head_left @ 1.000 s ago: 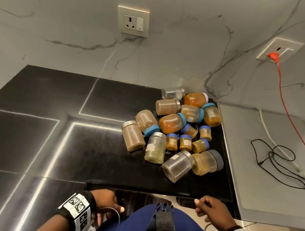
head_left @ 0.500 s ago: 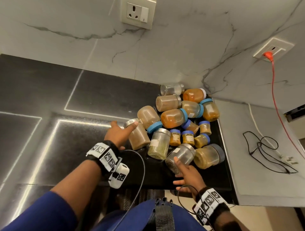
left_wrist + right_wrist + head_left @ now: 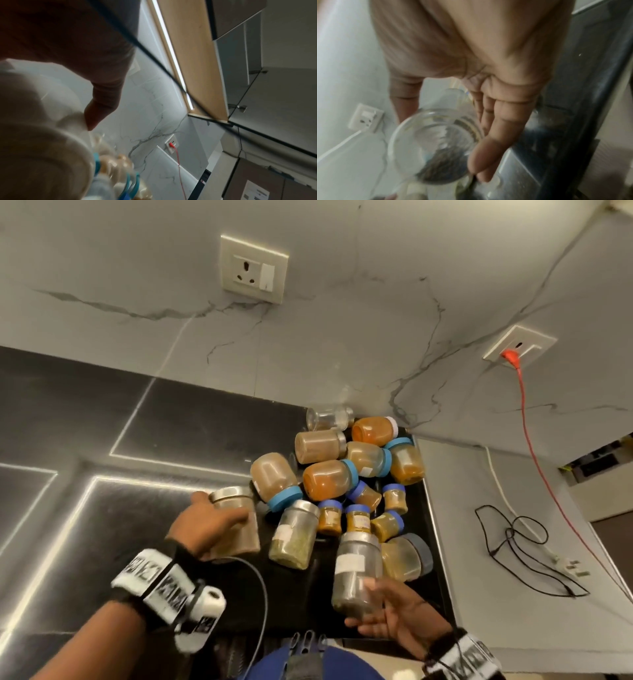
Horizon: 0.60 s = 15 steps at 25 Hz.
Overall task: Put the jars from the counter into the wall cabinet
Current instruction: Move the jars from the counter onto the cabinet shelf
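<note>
Several jars lie heaped on the black counter [image 3: 102, 440], most amber or brown, with blue lids [image 3: 286, 497] or silver ones. My left hand [image 3: 219, 511] grips a brown-powder jar with a silver lid [image 3: 248, 534] at the left edge of the heap; in the left wrist view this jar [image 3: 42, 148] is a pale blur under my thumb. My right hand [image 3: 363, 604] holds a mostly clear, labelled glass jar [image 3: 356, 563] by its base, tilted up at the counter's front. The right wrist view shows this jar's round bottom [image 3: 435, 143] beside my fingers [image 3: 498, 135]. The wall cabinet's wooden underside [image 3: 202, 75] is overhead.
A green-herb jar [image 3: 293, 539] stands between my hands. A lower grey surface [image 3: 496, 628] to the right carries black and white cables [image 3: 513, 546]. A red cord [image 3: 534, 440] hangs from a wall socket; another socket [image 3: 253, 268] sits on the marble wall behind.
Both hands came up from below the counter edge to the heap. The left one closed on the brown-powder jar, and the right one took the clear jar and tipped it upright.
</note>
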Each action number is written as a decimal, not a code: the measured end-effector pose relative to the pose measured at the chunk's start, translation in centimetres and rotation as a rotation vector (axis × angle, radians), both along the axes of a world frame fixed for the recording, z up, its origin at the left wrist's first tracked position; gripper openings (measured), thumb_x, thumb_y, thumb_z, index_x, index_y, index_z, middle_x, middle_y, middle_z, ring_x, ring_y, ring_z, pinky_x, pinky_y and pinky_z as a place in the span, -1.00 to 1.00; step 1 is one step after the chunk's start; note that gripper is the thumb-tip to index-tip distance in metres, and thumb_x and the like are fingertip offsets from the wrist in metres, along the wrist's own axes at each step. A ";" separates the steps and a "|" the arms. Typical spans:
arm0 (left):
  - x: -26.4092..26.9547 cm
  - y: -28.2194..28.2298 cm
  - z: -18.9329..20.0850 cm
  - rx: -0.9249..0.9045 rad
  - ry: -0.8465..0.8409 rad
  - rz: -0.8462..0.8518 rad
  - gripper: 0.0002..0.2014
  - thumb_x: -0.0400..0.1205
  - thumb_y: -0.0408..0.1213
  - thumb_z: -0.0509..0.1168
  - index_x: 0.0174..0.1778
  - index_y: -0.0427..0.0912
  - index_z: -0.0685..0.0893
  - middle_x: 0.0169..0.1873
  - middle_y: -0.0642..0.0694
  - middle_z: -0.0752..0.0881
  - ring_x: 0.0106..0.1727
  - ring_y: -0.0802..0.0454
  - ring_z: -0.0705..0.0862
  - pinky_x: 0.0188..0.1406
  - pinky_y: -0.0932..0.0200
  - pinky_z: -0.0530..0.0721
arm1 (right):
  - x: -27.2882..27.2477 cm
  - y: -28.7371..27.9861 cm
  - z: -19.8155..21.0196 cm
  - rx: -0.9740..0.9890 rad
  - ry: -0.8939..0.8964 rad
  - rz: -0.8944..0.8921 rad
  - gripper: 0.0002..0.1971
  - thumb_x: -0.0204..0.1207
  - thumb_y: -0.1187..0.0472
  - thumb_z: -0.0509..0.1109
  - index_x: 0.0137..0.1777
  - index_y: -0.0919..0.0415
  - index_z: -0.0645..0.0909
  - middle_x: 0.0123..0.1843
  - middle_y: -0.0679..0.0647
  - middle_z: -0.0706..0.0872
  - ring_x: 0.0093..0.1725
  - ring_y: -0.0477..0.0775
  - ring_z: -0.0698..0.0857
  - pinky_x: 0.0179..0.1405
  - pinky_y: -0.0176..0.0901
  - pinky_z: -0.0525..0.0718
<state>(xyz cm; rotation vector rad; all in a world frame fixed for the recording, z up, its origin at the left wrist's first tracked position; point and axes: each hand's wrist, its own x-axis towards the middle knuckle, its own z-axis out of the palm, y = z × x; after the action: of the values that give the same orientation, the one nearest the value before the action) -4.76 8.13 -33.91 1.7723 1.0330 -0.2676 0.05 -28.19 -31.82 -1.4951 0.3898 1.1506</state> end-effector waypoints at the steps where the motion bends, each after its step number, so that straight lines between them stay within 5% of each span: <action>1: -0.8 -0.2 1.8 -0.018 -0.067 0.002 -0.15 0.34 0.06 0.62 0.47 -0.14 0.41 0.22 -0.22 0.73 0.11 -0.17 0.74 0.14 -0.21 0.78 | 0.1 -1.1 1.1 0.105 0.000 -0.008 0.06 0.03 0.01 0.87 0.57 0.24 0.51 0.36 0.52 0.77 0.19 0.54 0.82 -0.08 0.14 0.89; 5: -1.1 -3.2 13.4 -0.189 -0.540 -0.184 -0.13 0.11 0.08 0.67 0.40 0.14 0.57 0.18 -0.12 0.82 0.15 -0.09 0.84 0.16 -0.23 0.82 | 2.9 -2.4 6.3 0.421 -0.207 -0.154 0.33 -0.29 0.33 0.96 0.63 0.33 0.47 0.33 0.56 0.76 0.14 0.56 0.85 -0.18 0.32 0.90; 8: 0.0 -6.4 22.1 -0.135 -0.852 -0.311 -0.14 0.20 -0.06 0.68 0.47 0.22 0.57 0.24 -0.16 0.79 0.22 -0.17 0.81 0.19 -0.37 0.78 | 5.2 -0.6 12.7 0.566 -0.421 -0.161 0.09 -0.18 0.07 0.97 0.46 0.31 0.70 0.23 0.52 0.80 0.07 0.55 0.86 -0.21 0.28 0.86; 11: 0.9 -9.4 30.3 0.005 -1.105 -0.396 -0.15 0.25 -0.07 0.66 0.50 0.28 0.53 0.33 -0.06 0.75 0.28 -0.10 0.79 0.06 -0.32 0.84 | 6.6 0.1 21.1 0.548 -0.887 -0.080 -0.18 -0.04 -0.21 0.88 0.26 0.11 0.85 0.15 0.35 0.89 0.12 0.41 0.89 -0.09 0.12 0.88; 13: 1.3 -11.0 36.6 0.132 -1.229 -0.422 -0.18 0.21 0.02 0.64 0.43 0.43 0.55 0.27 0.10 0.79 0.22 0.03 0.82 -0.05 -0.12 0.87 | 6.7 0.2 28.0 0.577 -1.169 -0.015 -0.36 0.15 -0.10 0.78 0.28 0.03 0.84 0.21 0.27 0.89 0.13 0.30 0.90 -0.03 0.06 0.87; 15: 2.1 -12.3 42.5 0.211 -1.309 -0.366 -0.20 0.20 0.08 0.60 0.43 0.35 0.58 0.15 0.08 0.83 0.09 0.04 0.86 -0.16 -0.01 0.87 | 6.6 0.2 35.0 0.609 -1.404 0.010 -0.60 0.35 0.01 0.60 0.23 -0.07 0.80 0.09 0.02 0.92 -0.02 0.07 0.91 -0.19 -0.13 0.84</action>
<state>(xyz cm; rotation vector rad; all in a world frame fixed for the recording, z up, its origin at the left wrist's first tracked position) -2.67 -4.12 8.56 1.7846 -0.2129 0.7400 6.62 -28.02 3.22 -1.3736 -0.8515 -0.0063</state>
